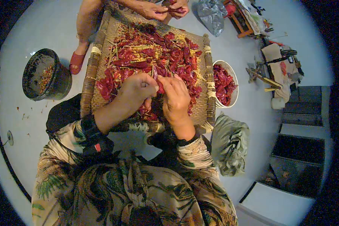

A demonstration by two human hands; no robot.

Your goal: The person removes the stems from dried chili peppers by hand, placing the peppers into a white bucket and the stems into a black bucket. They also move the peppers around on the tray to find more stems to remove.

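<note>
A woven tray (91, 81) with a bound wooden rim holds dried red chillies (133, 64), yellow seeds (145, 48) and stalks. Over its near half, my left hand (135, 94) and my right hand (174, 96) meet with fingertips close together. Between them is a red chilli piece (161, 87), pinched by the fingers of my right hand. The fingers of my left hand are curled closed at the same piece; the thumb and index finger touch at its edge. Loose chillies lie beneath both hands.
Another person's hands (164, 10) hold a chilli over the far edge. A black bucket (64, 81) with seeds stands left, a white bucket (235, 92) of chillies right. A green-grey sack (231, 145) lies near right; a grey plastic bag (211, 15) and a wooden stool (239, 22) are beyond.
</note>
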